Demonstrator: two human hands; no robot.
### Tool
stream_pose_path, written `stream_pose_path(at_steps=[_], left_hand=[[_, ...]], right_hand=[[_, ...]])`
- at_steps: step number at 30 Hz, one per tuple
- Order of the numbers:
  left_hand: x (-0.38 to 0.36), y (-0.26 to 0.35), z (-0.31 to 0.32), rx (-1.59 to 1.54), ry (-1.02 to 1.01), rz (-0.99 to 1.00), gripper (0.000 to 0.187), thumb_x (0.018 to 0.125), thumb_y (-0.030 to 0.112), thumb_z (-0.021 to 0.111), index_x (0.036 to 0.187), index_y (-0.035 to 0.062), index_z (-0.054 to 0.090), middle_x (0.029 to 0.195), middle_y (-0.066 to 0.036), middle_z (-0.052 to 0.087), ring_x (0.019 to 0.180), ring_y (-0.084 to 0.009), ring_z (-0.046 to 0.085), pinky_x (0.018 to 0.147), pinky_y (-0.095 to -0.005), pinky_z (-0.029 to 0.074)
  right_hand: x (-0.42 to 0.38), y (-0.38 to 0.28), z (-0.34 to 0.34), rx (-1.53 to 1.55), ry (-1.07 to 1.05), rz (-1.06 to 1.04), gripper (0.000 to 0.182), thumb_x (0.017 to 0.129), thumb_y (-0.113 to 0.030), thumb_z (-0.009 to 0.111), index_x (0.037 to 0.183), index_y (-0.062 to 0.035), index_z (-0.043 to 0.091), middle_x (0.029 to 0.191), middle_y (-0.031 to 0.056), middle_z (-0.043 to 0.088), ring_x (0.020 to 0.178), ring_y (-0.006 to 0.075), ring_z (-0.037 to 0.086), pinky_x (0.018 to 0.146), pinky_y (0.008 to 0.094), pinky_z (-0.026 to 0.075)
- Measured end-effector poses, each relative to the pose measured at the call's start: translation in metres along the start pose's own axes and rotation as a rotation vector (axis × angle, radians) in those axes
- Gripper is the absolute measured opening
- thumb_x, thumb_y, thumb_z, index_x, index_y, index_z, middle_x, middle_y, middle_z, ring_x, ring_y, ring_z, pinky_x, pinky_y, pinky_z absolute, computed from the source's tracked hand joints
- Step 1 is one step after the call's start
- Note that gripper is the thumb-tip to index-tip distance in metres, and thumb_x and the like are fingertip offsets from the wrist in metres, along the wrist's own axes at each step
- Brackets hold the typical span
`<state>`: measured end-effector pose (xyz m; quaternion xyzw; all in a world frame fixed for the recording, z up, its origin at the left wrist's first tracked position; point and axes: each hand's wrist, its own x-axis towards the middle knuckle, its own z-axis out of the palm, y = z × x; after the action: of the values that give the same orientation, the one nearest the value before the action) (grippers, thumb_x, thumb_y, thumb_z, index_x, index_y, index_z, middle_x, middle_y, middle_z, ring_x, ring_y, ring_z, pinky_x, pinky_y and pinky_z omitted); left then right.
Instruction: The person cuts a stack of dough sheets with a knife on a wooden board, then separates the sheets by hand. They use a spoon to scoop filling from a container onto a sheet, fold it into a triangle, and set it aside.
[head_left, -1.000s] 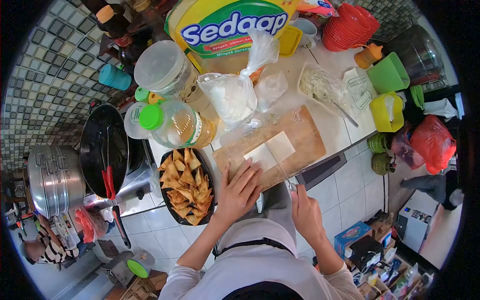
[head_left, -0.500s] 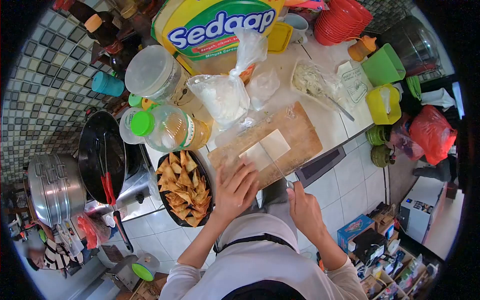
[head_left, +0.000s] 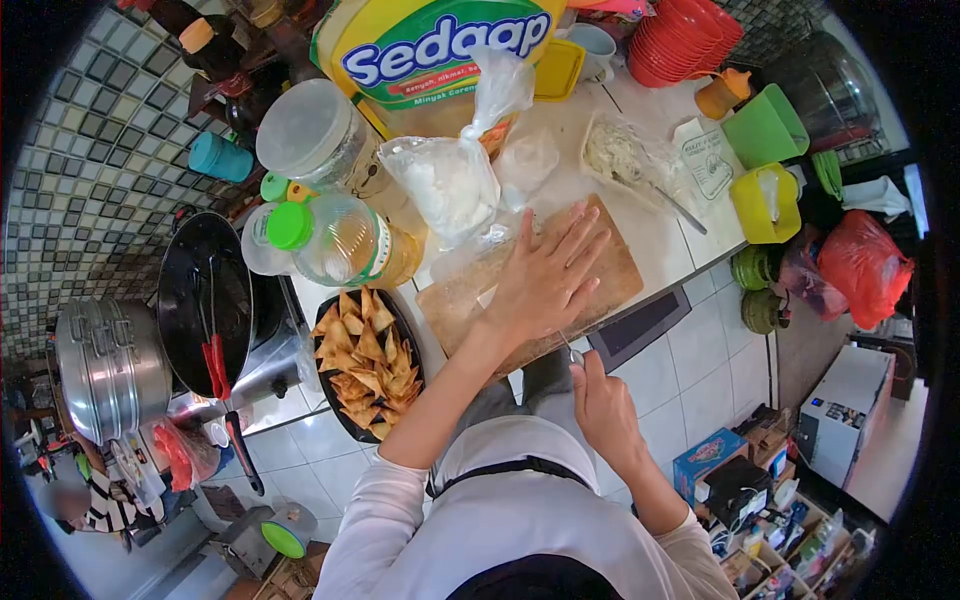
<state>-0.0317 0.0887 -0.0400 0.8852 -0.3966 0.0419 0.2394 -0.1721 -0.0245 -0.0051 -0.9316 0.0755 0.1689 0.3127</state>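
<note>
My left hand (head_left: 548, 275) lies spread over the wooden cutting board (head_left: 618, 268), fingers pointing away from me. Beneath it, most of a pale flat dough sheet (head_left: 487, 297) is hidden, with just a corner showing by the wrist. At the board's near edge, my right hand (head_left: 607, 412) is closed round the handle of a knife (head_left: 572, 352). The left hand covers much of its blade. To the left of the board, folded golden fried pastries (head_left: 368, 355) are heaped on a black plate (head_left: 421, 395).
Behind the board stand a tied bag of white powder (head_left: 450, 195), a green-capped oil bottle (head_left: 340, 245) and a large Sedaap pouch (head_left: 440, 55). A tray of pale filling (head_left: 625, 155) with a spoon sits back right. A black wok (head_left: 205, 310) is at far left.
My left hand has moved right and forward from the board's left part and now covers the dough sheet. My right hand still holds the knife, slightly nearer the board's edge.
</note>
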Motion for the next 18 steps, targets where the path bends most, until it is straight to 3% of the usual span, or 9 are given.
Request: stream_pose_path(at_steps=[6,13,16,18], left_hand=[[0.0015,-0.0036,0.0032,-0.033,-0.012,-0.005,0.056,0.089,0.029,0.046,0.14,0.009,0.03,0.147,-0.011,0.024,0.136,-0.0267,0.022,0.105,-0.0583,0.017],[0.0022,-0.0057,0.0079,-0.006,0.019,-0.002,0.059,0.088,0.032,0.046,0.137,0.0031,0.033,0.144,-0.015,0.03,0.135,-0.027,0.025,0.106,-0.0569,0.018],[0.0027,-0.0067,0.0059,-0.05,-0.007,-0.012,0.061,0.089,0.029,0.047,0.141,0.0057,0.025,0.146,-0.012,0.025,0.135,-0.0282,0.024,0.105,-0.0574,0.018],[0.003,-0.007,0.0072,-0.054,-0.007,-0.007,0.061,0.089,0.028,0.048,0.141,0.0046,0.025,0.146,-0.013,0.027,0.135,-0.0292,0.025,0.105,-0.0574,0.018]], right_hand=[[0.0005,0.0002,0.0022,0.049,0.018,-0.005,0.017,0.094,-0.018,0.043,0.093,-0.0003,0.041,0.055,0.0278,0.05,0.055,0.0477,0.051,0.049,0.0537,0.038],[0.0021,-0.002,0.0002,0.04,-0.011,0.035,0.017,0.093,-0.017,0.044,0.094,-0.0004,0.041,0.055,0.0278,0.049,0.055,0.0478,0.051,0.049,0.0536,0.038],[0.0023,-0.0013,0.0021,0.042,-0.006,0.038,0.017,0.093,-0.017,0.044,0.094,-0.0003,0.041,0.055,0.0277,0.049,0.055,0.0475,0.051,0.049,0.0536,0.039],[0.0029,0.0034,0.005,0.024,0.036,-0.017,0.02,0.093,-0.022,0.046,0.09,-0.0033,0.04,0.052,0.0245,0.052,0.051,0.0465,0.053,0.043,0.0533,0.042]])
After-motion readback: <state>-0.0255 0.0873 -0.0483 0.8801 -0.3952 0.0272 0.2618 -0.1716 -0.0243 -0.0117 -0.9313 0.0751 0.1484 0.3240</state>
